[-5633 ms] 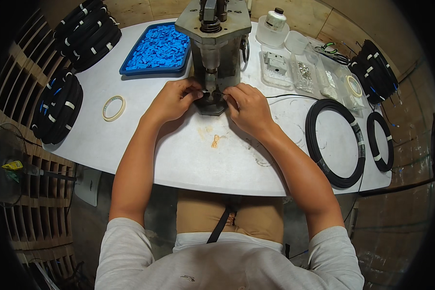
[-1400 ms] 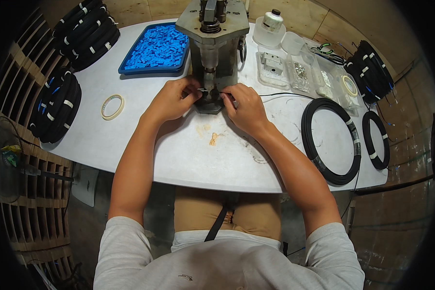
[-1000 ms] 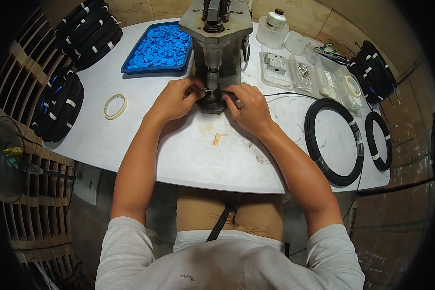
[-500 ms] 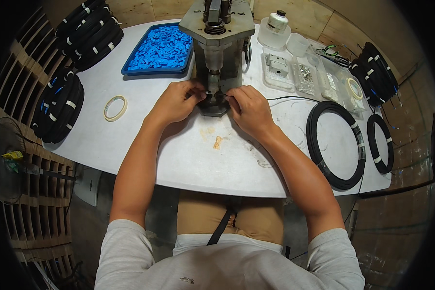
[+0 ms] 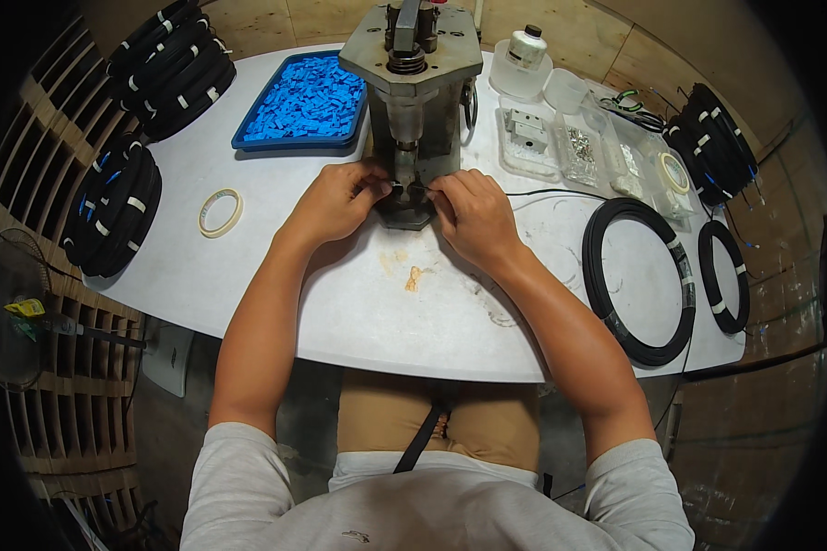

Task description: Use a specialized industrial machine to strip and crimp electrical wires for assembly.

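Observation:
A grey metal bench press (image 5: 410, 78) stands at the far middle of the white table. On the left of its lower jaws, my left hand (image 5: 345, 197) is closed in a pinch; what its fingertips hold is too small to make out. At the right side of the jaws my right hand (image 5: 473, 204) pinches the end of a thin black cable (image 5: 560, 192). From that hand the cable runs right toward a large black cable coil (image 5: 595, 275) lying on the table. The cable's tip is hidden between the fingers and the press.
Left of the press sits a blue tray (image 5: 248, 140) of small blue pieces. A tape roll (image 5: 220, 213) and stacked black coils (image 5: 110, 207) lie further left. At the back right are clear containers (image 5: 528, 147), a white bottle (image 5: 526, 48) and a smaller coil (image 5: 723, 275).
Both hands stay at the press jaws in nearly the same pinch. The whole view has shifted slightly; nothing has visibly been let go or taken up.

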Demonstrator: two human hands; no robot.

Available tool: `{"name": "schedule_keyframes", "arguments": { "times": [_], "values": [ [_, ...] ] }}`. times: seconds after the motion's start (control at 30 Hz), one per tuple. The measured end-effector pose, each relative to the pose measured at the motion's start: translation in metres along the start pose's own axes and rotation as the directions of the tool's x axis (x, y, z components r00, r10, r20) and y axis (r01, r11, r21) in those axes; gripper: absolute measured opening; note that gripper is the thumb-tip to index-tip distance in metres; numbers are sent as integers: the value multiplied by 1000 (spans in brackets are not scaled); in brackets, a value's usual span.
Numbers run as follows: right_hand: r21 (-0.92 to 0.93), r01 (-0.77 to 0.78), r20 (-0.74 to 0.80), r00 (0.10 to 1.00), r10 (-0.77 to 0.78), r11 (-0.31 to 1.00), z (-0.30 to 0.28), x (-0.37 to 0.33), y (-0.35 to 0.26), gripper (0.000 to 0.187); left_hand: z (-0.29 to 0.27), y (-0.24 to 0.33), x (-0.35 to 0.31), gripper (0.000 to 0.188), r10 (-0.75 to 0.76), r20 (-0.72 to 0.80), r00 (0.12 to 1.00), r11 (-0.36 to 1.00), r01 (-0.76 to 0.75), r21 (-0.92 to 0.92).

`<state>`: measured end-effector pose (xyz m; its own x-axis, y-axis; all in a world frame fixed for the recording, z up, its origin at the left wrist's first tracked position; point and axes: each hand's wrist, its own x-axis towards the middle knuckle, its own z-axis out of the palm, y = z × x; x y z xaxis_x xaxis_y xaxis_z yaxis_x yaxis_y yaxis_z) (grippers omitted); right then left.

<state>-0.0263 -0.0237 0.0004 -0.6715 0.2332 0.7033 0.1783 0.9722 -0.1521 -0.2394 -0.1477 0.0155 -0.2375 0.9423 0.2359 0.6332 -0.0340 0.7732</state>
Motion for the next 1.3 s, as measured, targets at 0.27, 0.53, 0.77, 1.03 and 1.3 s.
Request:
{"name": "schedule_keyframes", "arguments": {
  "times": [0.27,0.53,0.77,1.03,1.3],
  "values": [
    [3,-7,4,1000,7,1000,-1,0,-1,12,-1,-1,0,19,-19,40,999,1000,19,2],
    [59,-50,-43,998,52,997,3,1,1,7,0,2,0,21,13,16,1000,1000,-13,-3],
    [59,-75,3,997,75,995,3,1,0,7,2,-6,2,23,38,-18,999,999,-38,18],
    [69,-89,-6,996,89,994,4,0,-1,7,3,-7,1,23,10,-20,1000,1000,-10,-22],
    [108,-85,-5,996,86,990,1,0,-1,12,1,-1,-2,20,50,-23,998,999,-51,-17]
  ]
}}
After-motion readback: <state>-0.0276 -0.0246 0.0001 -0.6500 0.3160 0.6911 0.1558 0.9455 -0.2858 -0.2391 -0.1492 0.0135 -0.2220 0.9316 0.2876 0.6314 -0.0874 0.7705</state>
